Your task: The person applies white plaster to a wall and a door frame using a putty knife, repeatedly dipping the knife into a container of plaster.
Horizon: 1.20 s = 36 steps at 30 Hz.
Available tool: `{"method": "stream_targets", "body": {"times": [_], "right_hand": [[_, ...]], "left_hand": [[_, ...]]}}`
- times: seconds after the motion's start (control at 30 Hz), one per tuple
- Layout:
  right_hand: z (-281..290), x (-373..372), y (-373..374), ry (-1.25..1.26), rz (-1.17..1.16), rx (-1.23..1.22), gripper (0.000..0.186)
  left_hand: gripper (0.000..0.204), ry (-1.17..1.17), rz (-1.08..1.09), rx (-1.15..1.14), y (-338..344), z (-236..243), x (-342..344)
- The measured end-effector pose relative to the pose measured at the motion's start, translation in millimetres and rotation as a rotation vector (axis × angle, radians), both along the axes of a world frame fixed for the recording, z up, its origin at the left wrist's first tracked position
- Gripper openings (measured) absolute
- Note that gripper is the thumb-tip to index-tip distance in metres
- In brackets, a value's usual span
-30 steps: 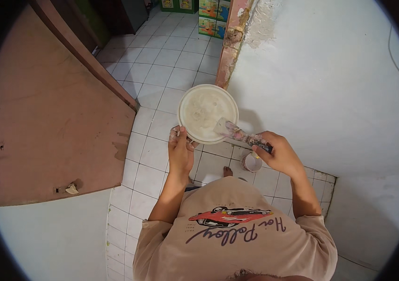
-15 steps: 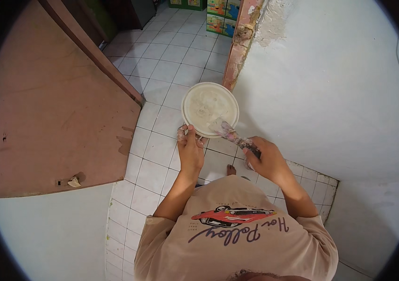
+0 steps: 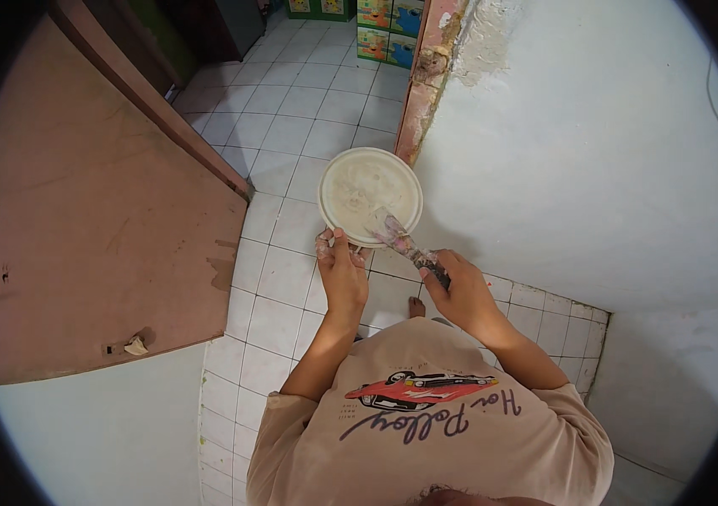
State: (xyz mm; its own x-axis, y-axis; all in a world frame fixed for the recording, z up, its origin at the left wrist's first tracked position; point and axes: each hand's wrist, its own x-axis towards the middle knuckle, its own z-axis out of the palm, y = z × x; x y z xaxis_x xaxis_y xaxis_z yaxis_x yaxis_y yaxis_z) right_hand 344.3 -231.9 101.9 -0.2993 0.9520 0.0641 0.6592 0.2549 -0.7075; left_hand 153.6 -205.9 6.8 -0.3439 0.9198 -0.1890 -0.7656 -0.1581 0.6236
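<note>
A round, off-white bucket lid is held out in front of me, with a thin smear of pale paste across its face. My left hand grips its near edge, thumb on top and fingers underneath; whitish paste coats the fingers. In my right hand is a putty knife, its dark handle wrapped by my fingers. The knife's paste-smeared blade points up and left and lies over the lid's lower right part, seemingly touching the paste.
A brown door stands at the left. To the right is a white wall, its chipped edge beside the doorway. Stacked colourful cartons stand at the far end of the tiled floor. My bare foot shows below.
The putty knife and my right hand have moved left, the blade reaching further over the lid. The lid sits slightly further left in view. Both hands keep their hold.
</note>
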Motion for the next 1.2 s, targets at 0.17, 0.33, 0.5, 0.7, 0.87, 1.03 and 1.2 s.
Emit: {"method": "stream_targets", "body": {"times": [0.17,0.33,0.5,0.7,0.87,1.03,1.2], "right_hand": [[-5,-2,-3,0.04,-0.077,-0.006,0.021],[-8,-9,-9,0.13,-0.126,0.042,0.019],[-7,-11,-22,0.205,-0.228,-0.092,0.019],[-20,-17,-35,0.082,-0.233,0.131,0.019],[-1,-7,-31,0.21,-0.253,0.085,0.02],[-1,14,-27,0.429,-0.215,-0.096,0.015],[49,33,-18,0.676,-0.17,-0.187,0.022]], "left_hand": [[0.02,-0.031,-0.006,-0.032,0,4,-4],[0.018,-0.012,-0.057,-0.048,2,11,-9],[0.019,-0.027,-0.127,-0.045,0,9,-21],[0.02,0.036,-0.221,-0.004,4,12,-27],[0.02,0.04,-0.244,-0.006,5,17,-27],[0.016,0.038,-0.254,0.085,3,2,-38],[0.012,0.055,-0.27,0.076,2,3,-37]]}}
